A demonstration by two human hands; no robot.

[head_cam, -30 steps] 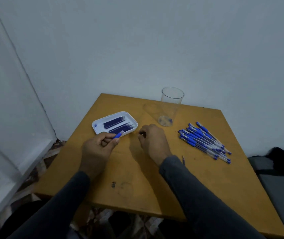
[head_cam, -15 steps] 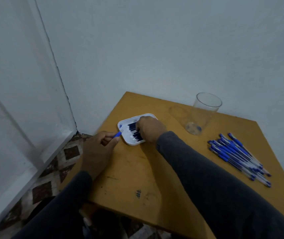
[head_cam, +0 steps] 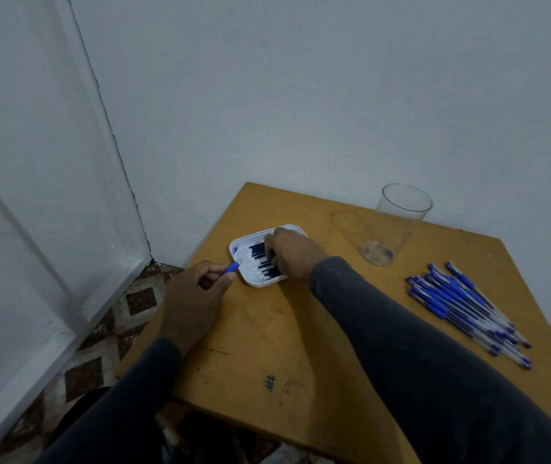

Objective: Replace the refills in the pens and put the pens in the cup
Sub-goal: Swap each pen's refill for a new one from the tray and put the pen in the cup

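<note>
Refills [head_cam: 262, 261] under right hand's [head_cam: 292, 254] curled fingers, grip unclear; left hand [head_cam: 193, 291] pinches pen [head_cam: 232, 267].

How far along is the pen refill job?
Early. Done: nothing visible; the cup holds no pens. In hand: left hand grips a blue pen part; right hand reaches among refills in the white tray. Left: the pile of pens on the table.

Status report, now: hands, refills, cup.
Left hand grips pen barrel. Right hand in refill tray, grasp hidden. Cup empty. Nothing obstructing.
</note>
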